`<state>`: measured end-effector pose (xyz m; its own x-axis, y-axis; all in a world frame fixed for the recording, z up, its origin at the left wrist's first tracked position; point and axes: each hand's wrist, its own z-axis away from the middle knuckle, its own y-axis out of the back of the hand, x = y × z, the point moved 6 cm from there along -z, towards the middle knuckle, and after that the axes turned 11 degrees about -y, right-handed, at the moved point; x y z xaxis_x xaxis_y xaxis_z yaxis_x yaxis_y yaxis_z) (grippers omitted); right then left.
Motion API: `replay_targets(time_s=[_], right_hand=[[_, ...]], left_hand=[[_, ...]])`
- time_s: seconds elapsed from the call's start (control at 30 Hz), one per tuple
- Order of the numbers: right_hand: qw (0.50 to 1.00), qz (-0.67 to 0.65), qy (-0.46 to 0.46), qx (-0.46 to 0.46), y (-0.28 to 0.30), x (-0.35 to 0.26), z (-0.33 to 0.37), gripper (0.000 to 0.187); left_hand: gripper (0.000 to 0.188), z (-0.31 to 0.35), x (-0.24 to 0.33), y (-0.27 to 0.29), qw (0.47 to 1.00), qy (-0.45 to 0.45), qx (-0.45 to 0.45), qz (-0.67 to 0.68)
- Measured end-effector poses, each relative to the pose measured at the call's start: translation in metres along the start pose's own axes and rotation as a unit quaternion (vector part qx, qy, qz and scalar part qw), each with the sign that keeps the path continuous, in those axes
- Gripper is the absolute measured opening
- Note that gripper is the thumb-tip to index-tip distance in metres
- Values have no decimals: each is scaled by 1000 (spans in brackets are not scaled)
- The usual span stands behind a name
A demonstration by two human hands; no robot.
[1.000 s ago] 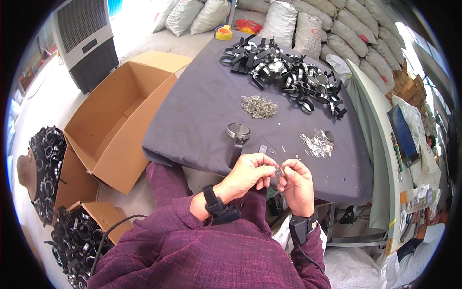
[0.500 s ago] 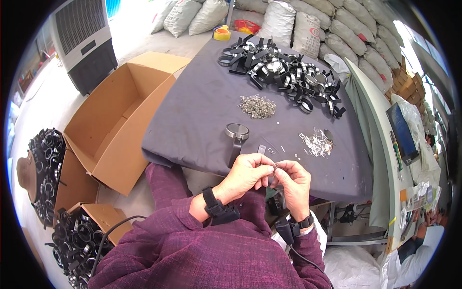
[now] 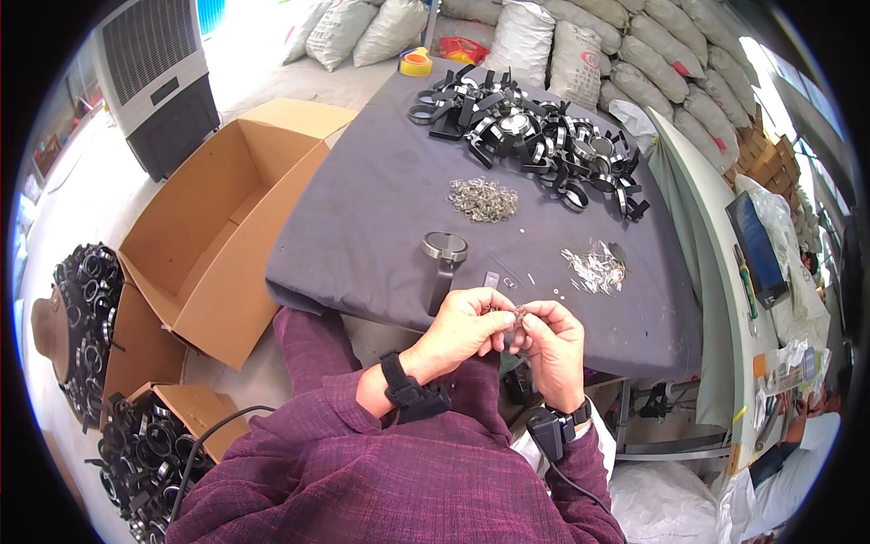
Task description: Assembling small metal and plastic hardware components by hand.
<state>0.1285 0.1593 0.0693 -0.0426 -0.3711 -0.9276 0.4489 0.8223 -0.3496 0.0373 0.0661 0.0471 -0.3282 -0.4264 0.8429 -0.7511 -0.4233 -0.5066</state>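
Note:
My left hand (image 3: pixel 469 323) and my right hand (image 3: pixel 556 352) meet at the table's near edge, thumbs and fingertips pinched together. Between them is a tiny metallic-looking bit, mostly covered by the fingers, and I cannot make out its kind. Just beyond the left hand stands a watch-like piece (image 3: pixel 446 247) with a round silver head and a dark strap. A small grey strip (image 3: pixel 491 279) lies by the left knuckles. Farther off are a heap of small silver metal pieces (image 3: pixel 484 200) and, to the right, a heap of thin pale slivers (image 3: pixel 594 268).
Many black-strapped watch-like pieces (image 3: pixel 517 127) are heaped at the table's far side, near yellow tape (image 3: pixel 416 62). Left of the grey-covered table (image 3: pixel 362 208) stands an open cardboard box (image 3: pixel 195 245); more pieces (image 3: pixel 149 453) fill boxes at lower left. Stacked sacks (image 3: pixel 634 54) line the back.
My hands stay together in nearly the same place, with the right fingers shifting slightly around the small bit. The view has moved a touch. Nothing else on the table visibly differs.

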Motion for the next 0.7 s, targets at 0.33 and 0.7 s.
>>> replay_targets(time_s=[0.33, 0.7], right_hand=[[841, 422, 313, 126, -16, -33, 16, 13], [998, 52, -30, -12, 3, 1, 0, 13]], left_hand=[[10, 2, -10, 5, 990, 93, 23, 106], [9, -2, -7, 5, 997, 40, 4, 70]])
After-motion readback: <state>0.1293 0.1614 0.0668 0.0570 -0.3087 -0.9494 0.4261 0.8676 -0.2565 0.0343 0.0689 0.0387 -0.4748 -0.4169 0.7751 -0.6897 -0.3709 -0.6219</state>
